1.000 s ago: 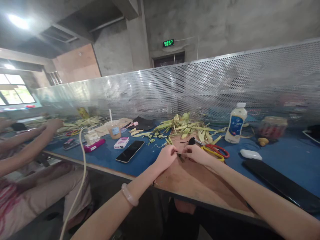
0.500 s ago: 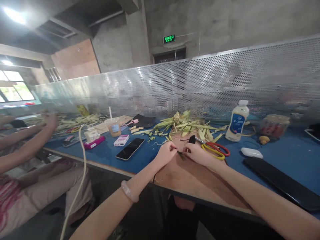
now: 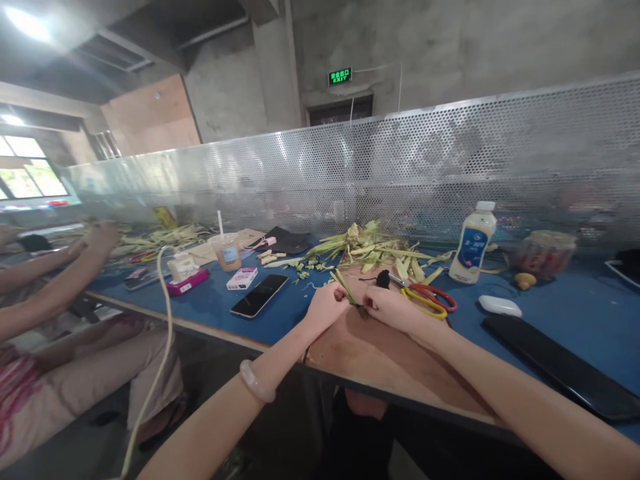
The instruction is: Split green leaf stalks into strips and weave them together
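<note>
My left hand [image 3: 326, 305] and my right hand [image 3: 387, 308] meet over a brown wooden board [image 3: 380, 360], fingers pinched together. Between them they hold a thin green leaf strip [image 3: 346, 288] that sticks up and to the left from the pinch. A pale bangle [image 3: 256, 383] circles my left wrist. Just past my right hand lie yellow and red scissors [image 3: 431, 300] and a small black object [image 3: 383, 278]. A pile of green and yellow leaf strips [image 3: 373, 252] lies behind them.
On the blue table [image 3: 215, 310] lie a black phone [image 3: 260, 295], a pink box [image 3: 241, 279], a drink cup [image 3: 228, 254], a white bottle [image 3: 472, 243], a white case [image 3: 500, 306] and a dark flat slab [image 3: 555, 363]. A perforated metal screen [image 3: 450, 160] backs the table. Another person's arms [image 3: 55, 287] reach in at left.
My hands stayed together over the board. The leaf strip now stands out more clearly above my left fingers. The person at left shifted their arms slightly.
</note>
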Demonstrator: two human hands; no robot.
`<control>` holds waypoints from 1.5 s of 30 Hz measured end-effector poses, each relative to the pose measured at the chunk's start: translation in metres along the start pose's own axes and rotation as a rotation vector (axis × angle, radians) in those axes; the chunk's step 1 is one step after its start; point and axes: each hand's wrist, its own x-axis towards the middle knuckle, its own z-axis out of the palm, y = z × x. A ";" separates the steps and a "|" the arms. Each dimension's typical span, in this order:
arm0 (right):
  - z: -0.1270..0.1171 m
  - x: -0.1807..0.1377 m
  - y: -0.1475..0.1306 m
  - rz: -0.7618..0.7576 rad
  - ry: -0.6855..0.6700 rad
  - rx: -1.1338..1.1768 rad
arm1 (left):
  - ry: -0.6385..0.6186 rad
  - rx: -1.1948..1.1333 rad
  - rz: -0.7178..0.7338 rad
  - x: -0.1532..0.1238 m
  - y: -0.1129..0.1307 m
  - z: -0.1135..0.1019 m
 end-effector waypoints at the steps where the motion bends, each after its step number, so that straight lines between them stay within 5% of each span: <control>1: 0.000 0.000 0.000 0.001 -0.003 -0.005 | 0.010 0.037 0.006 0.000 -0.001 0.000; 12: 0.009 0.007 0.006 0.095 -0.048 0.064 | 0.030 0.274 -0.034 -0.004 -0.009 0.003; 27: 0.005 0.001 0.004 -0.122 -0.014 -0.053 | 0.014 0.438 0.319 -0.016 0.007 0.002; 45: -0.005 0.000 -0.005 -0.020 -0.026 -0.065 | -0.007 0.417 0.250 -0.014 0.008 0.001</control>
